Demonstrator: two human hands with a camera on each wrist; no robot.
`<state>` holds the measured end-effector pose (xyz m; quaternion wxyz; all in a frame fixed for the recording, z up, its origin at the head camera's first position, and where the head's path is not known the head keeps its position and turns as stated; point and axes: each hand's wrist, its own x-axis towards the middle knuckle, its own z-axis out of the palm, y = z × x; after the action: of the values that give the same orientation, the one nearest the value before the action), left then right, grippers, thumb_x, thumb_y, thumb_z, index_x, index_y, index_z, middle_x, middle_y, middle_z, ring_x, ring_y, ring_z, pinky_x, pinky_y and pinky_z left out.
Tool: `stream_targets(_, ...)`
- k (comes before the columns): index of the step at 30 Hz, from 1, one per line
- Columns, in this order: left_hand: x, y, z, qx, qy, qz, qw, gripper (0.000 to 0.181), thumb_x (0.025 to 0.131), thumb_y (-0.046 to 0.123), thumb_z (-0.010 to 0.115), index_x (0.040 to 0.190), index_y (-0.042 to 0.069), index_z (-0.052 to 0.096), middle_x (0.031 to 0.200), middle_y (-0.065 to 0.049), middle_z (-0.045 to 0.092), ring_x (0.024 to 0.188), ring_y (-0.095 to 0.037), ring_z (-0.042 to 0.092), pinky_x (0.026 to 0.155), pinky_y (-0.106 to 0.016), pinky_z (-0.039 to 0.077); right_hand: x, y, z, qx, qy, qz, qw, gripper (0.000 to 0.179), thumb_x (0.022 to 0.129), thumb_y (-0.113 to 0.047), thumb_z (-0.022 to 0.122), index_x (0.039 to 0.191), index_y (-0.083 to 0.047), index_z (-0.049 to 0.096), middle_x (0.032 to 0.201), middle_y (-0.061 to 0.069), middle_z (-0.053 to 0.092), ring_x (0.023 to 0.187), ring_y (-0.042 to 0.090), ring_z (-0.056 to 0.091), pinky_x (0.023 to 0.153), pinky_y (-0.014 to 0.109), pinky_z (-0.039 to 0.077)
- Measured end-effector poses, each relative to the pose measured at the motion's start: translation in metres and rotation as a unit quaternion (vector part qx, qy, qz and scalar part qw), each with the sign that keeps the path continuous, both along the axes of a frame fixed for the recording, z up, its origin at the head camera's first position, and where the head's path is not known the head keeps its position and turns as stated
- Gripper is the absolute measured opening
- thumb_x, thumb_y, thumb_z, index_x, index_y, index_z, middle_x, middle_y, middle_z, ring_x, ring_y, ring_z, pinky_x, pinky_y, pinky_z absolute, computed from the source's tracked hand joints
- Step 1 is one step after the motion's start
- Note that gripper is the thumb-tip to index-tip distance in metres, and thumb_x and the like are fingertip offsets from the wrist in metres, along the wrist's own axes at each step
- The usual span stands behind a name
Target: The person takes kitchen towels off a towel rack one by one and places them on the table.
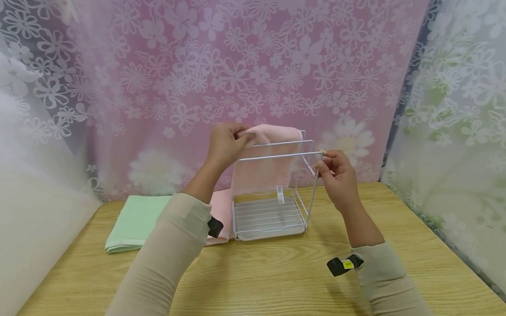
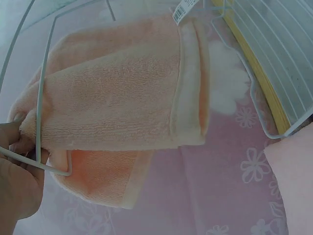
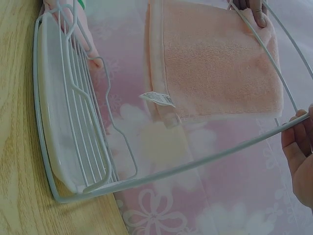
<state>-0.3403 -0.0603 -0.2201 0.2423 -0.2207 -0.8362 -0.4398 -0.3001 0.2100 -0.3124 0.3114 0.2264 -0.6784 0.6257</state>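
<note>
A peach-pink towel hangs folded over the rearmost top bar of a white wire rack, with a white label at its lower edge. My left hand pinches the towel's upper left corner between thumb and fingers, close to the bar's end; the left wrist view shows this hand partly behind the wire. At the front right upper corner, my right hand holds the rack's frame. In the right wrist view, the curled fingers of that hand meet the side wire.
A shallow white tray sits in the rack's base under a wire grid. Left of the rack lie another folded pink towel and a folded green towel. Floral curtains stand behind the wooden table and along both sides.
</note>
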Motion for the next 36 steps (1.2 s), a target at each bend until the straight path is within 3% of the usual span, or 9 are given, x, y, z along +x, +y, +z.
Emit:
stream_targets(3,-0.003,0.002,-0.001,0.002,-0.008,0.006,0.9999,0.02,0.092,0.019,0.07,0.099,0.002,0.076,0.054,-0.003,0.047,0.045,-0.008,0.032,0.042,-0.019,0.026,0.0,0.001,0.0,0.004,-0.001,-0.006,1.0,0.02,0.097,0.002,0.055,0.114,0.011,0.051,0.087,0.018,0.059,0.077,0.013,0.06,0.068,0.021,0.055)
stream_targets(11,-0.01,0.006,-0.001,0.007,-0.012,0.009,0.9999,0.021,0.091,0.019,0.07,0.102,0.001,0.075,0.078,-0.007,0.069,0.053,-0.009,0.045,0.048,-0.017,0.038,0.0,0.003,0.002,0.018,-0.004,-0.015,0.9997,0.021,0.097,0.002,0.055,0.117,0.009,0.051,0.086,0.009,0.059,0.076,0.015,0.058,0.067,0.018,0.053)
stream_targets(17,-0.008,0.002,0.003,0.001,0.01,0.003,0.9999,0.022,0.092,0.015,0.069,0.107,0.0,0.073,0.078,-0.012,0.067,0.048,-0.008,0.034,0.045,-0.017,0.033,-0.002,0.004,0.001,0.017,-0.012,-0.007,0.9998,0.021,0.097,0.001,0.056,0.115,0.009,0.05,0.085,0.004,0.061,0.076,0.016,0.059,0.068,0.021,0.054)
stream_targets(21,-0.005,-0.003,0.011,0.008,0.018,-0.003,0.9998,0.023,0.092,0.014,0.07,0.109,-0.001,0.072,0.082,-0.011,0.068,0.049,-0.007,0.033,0.046,-0.016,0.033,-0.003,0.004,0.002,0.008,-0.006,0.004,0.9999,0.019,0.096,0.003,0.056,0.112,0.011,0.049,0.083,0.004,0.062,0.075,0.016,0.059,0.067,0.02,0.054)
stream_targets(26,-0.003,-0.01,0.024,0.042,0.031,-0.029,0.9982,0.021,0.09,0.01,0.071,0.106,-0.004,0.072,0.086,-0.015,0.07,0.054,-0.007,0.042,0.055,-0.013,0.043,-0.003,0.003,0.006,0.002,-0.006,0.0,1.0,0.018,0.096,0.004,0.056,0.111,0.012,0.049,0.083,0.005,0.062,0.075,0.016,0.059,0.067,0.02,0.054)
stream_targets(30,0.003,-0.017,0.034,0.077,0.027,-0.032,0.9962,0.021,0.09,0.008,0.07,0.107,-0.005,0.071,0.092,-0.016,0.071,0.061,-0.008,0.053,0.064,-0.014,0.051,-0.002,0.003,0.007,0.011,-0.014,-0.011,0.9998,0.019,0.096,0.002,0.056,0.112,0.01,0.049,0.084,0.005,0.062,0.076,0.015,0.059,0.068,0.02,0.054)
stream_targets(36,0.012,-0.028,0.045,0.118,0.017,-0.04,0.9921,0.02,0.091,0.008,0.069,0.108,-0.004,0.072,0.081,-0.01,0.063,0.069,-0.014,0.052,0.063,-0.017,0.049,-0.002,0.002,0.007,0.016,-0.02,-0.02,0.9995,0.019,0.097,0.003,0.056,0.113,0.009,0.049,0.085,0.007,0.061,0.074,0.014,0.058,0.068,0.018,0.053)
